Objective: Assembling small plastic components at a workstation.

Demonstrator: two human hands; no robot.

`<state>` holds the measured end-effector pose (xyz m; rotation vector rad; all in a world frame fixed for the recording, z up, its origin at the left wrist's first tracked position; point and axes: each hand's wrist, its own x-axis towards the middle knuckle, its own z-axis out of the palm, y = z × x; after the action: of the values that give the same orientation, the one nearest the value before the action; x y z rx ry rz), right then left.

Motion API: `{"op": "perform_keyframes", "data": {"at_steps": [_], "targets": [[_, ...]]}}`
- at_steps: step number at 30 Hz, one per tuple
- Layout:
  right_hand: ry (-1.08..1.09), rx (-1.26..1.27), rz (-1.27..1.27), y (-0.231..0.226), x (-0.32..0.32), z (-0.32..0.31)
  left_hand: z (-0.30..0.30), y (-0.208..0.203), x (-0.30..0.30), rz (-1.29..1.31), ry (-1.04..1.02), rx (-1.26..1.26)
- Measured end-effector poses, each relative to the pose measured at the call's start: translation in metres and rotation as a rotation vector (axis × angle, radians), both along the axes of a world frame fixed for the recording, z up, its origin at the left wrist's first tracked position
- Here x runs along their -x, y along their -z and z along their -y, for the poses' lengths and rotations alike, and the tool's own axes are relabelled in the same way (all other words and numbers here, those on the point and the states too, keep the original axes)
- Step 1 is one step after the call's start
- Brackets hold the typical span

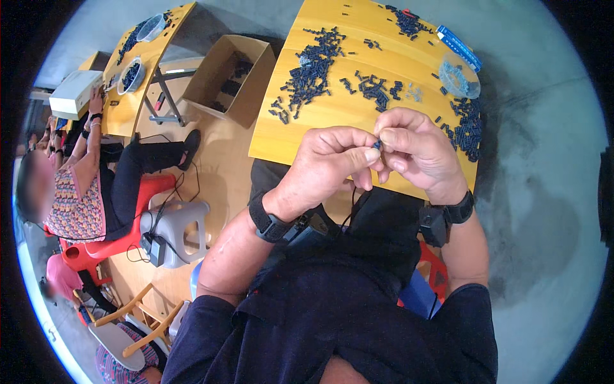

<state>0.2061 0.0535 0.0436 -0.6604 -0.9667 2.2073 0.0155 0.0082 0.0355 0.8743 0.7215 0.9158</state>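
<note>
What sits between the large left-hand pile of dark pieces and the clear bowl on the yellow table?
In the head view: a smaller pile of dark pieces, then a few small clear pieces nearer the bowl.

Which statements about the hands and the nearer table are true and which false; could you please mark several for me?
1. The fingertips of the left hand and right hand meet at a small dark piece. True.
2. All the dark parts on the nearer table lie in a single heap. False: they lie in several heaps, with some scattered between.
3. An open cardboard box stands to the left of that table. True.
4. The clear bowl on that table is at its left edge. False: it is near the right edge.
5. Both wrists are bare. False: each wears a black band.
</note>
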Motion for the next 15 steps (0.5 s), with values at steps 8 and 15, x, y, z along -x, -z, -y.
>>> {"op": "perform_keyframes", "data": {"at_steps": [8, 15], "targets": [[0.020, 0.061, 0.045, -0.017, 0.000, 0.009, 0.004, -0.010, -0.001, -0.152, -0.062, -0.038], [0.030, 0.104, 0.079, -0.027, 0.001, 0.014, 0.001, -0.002, -0.006, -0.203, -0.173, -0.433]]}}
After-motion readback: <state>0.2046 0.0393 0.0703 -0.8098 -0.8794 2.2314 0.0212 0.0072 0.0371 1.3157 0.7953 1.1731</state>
